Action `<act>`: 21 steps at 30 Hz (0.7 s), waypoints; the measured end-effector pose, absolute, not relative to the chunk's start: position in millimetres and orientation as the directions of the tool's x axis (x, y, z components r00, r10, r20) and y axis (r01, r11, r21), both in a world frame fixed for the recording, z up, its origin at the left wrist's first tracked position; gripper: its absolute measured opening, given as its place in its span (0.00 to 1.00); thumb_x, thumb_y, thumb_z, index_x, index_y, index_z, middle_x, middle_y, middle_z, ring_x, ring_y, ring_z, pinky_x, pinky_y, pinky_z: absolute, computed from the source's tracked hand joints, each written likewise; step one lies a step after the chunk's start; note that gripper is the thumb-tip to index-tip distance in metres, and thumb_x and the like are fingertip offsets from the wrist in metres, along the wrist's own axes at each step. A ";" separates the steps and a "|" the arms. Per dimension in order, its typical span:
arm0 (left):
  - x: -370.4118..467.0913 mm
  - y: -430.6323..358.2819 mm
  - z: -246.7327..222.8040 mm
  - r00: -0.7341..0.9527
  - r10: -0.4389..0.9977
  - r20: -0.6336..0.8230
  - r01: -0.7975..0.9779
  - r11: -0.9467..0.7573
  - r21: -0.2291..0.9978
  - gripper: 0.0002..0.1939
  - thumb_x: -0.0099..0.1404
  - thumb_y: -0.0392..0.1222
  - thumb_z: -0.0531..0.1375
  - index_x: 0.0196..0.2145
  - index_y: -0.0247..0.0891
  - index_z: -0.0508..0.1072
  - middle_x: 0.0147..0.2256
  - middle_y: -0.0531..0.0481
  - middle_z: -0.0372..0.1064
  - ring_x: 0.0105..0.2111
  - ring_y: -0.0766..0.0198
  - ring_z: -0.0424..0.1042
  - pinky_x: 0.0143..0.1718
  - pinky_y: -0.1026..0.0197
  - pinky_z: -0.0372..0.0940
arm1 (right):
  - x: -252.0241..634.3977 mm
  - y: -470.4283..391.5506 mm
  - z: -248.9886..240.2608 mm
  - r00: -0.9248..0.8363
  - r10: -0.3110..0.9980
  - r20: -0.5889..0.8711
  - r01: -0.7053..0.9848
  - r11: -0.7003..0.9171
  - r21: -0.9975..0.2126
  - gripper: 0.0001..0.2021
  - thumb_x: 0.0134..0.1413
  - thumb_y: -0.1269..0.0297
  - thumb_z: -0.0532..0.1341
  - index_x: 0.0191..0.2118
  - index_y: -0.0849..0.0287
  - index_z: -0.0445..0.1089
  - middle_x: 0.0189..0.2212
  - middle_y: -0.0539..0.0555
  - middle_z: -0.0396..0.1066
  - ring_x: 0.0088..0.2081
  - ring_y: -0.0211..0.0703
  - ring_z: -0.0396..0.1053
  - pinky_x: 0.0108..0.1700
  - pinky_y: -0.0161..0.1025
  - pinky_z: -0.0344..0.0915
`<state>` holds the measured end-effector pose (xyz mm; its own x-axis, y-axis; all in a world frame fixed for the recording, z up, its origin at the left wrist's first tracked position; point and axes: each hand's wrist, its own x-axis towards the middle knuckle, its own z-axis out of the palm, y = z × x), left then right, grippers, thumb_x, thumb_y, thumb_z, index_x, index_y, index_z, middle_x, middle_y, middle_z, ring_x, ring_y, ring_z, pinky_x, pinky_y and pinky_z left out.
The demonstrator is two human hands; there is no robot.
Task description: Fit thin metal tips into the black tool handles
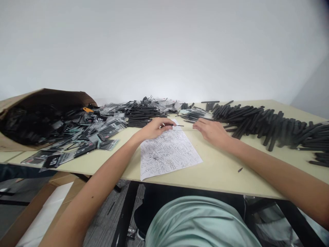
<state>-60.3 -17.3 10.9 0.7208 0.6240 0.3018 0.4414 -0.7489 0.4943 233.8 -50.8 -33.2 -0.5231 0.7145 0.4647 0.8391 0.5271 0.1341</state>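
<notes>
My left hand (156, 128) is closed in a pinch around a thin dark pen refill (179, 125), its narrow end pointing right. It is over the top of a white paper sheet (171, 154) covered in dark scribbles. To the right, my right hand (209, 130) hovers just above the table with its fingers bent together. Whatever its fingertips may hold is hidden. Thin refills (195, 114) lie in a loose bunch just behind that hand. Beyond its wrist stretches a long pile of black pen barrels (269, 125).
A cardboard box (43, 92) lies on its side at left, spilling clear-and-black packets (110, 128). More dark sticks (141, 115) are stacked behind my left hand. A small dark piece (240, 169) lies near the table's (218, 178) front edge. Below is an open carton (48, 206).
</notes>
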 end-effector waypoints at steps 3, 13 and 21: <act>-57.8 -19.5 11.7 0.734 0.607 0.303 0.413 -0.754 0.510 0.14 0.73 0.45 0.57 0.52 0.39 0.76 0.49 0.44 0.76 0.45 0.60 0.74 0.42 0.60 0.66 | 232.7 -51.8 -32.6 -0.524 0.708 0.473 0.833 0.543 0.110 0.15 0.71 0.67 0.48 0.47 0.58 0.72 0.40 0.56 0.72 0.35 0.42 0.67 0.29 0.39 0.48; -54.6 -22.6 12.9 0.754 0.590 0.288 0.383 -0.752 0.537 0.15 0.74 0.43 0.54 0.52 0.37 0.75 0.44 0.42 0.77 0.42 0.62 0.75 0.42 0.60 0.68 | 235.2 -48.0 -36.2 -0.520 0.728 0.447 0.835 0.544 0.085 0.15 0.71 0.68 0.48 0.47 0.58 0.72 0.41 0.55 0.72 0.35 0.42 0.67 0.30 0.39 0.49; -56.5 -17.1 4.8 0.760 0.593 0.267 0.431 -0.767 0.476 0.15 0.73 0.44 0.56 0.52 0.38 0.76 0.46 0.43 0.77 0.43 0.60 0.75 0.43 0.60 0.68 | 228.5 -60.9 -23.7 -0.484 0.791 0.375 0.874 0.421 0.242 0.18 0.65 0.76 0.47 0.47 0.57 0.72 0.41 0.56 0.71 0.26 0.38 0.59 0.26 0.40 0.41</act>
<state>-56.5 -17.1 4.8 0.7598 0.5927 0.2671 0.4309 -0.7668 0.4758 228.5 -60.9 -23.7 -0.4840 0.7905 0.3752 0.8744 0.4207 0.2417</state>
